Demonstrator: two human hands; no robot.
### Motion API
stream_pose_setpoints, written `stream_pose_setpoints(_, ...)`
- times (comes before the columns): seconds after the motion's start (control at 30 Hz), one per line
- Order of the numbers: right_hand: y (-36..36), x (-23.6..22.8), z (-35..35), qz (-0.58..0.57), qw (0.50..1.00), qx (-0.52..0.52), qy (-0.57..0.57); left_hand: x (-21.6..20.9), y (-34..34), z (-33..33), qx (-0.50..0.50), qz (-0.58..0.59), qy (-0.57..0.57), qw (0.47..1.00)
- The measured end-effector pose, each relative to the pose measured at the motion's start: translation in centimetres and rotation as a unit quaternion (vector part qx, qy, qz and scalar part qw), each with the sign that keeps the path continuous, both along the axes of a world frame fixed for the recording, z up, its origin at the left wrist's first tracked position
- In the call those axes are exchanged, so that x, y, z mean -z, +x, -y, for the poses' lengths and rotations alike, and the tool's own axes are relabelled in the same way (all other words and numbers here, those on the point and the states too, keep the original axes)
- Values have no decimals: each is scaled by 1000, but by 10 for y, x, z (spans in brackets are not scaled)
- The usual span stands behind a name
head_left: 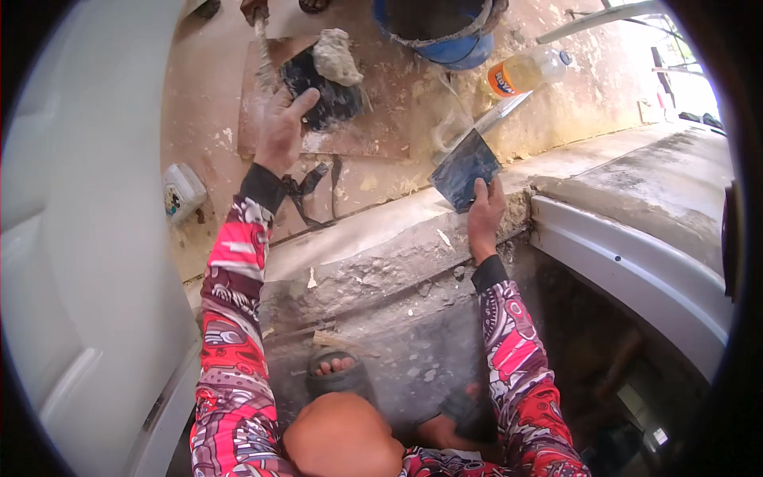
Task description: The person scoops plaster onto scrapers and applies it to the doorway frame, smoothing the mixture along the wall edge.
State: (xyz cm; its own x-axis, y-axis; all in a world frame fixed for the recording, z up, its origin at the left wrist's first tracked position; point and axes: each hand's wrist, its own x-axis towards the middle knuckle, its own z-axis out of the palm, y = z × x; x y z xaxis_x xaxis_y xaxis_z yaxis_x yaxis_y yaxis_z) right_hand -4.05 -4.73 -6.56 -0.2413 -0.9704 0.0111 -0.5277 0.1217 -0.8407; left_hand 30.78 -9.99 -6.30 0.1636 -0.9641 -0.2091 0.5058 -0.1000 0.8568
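Both well apart: left hand (280,131) clamped on black plate (342,106) with pale lump (337,58), far left over brown board (385,141); right hand (486,216) clamped on dark square sheet (466,168), nearer, right. Could lose lump by tilting plate; could knock bottle (528,72) by swinging sheet far.

Orange-labelled bottle (531,71) at right; white container (184,192) near white door (95,238).

Lump (337,58) lies on sheet (337,106), left of bucket (461,54).
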Motion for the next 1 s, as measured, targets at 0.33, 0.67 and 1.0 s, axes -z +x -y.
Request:
stream_pose_setpoints(0.33, 78, -78, -11, 584, 776, -95, 219, -114, -31, -82, 45, 479, -182, 857)
stream_pose_setpoints(0.67, 60, -137, -70, 676, 697, -173, 166, -194, -68, -168, 117, 668, -294, 674)
stream_pose_setpoints(1.0, -30, -200, -134, 712, 694, -86, 63, -244, -136, -208, 183, 753, -353, 525)
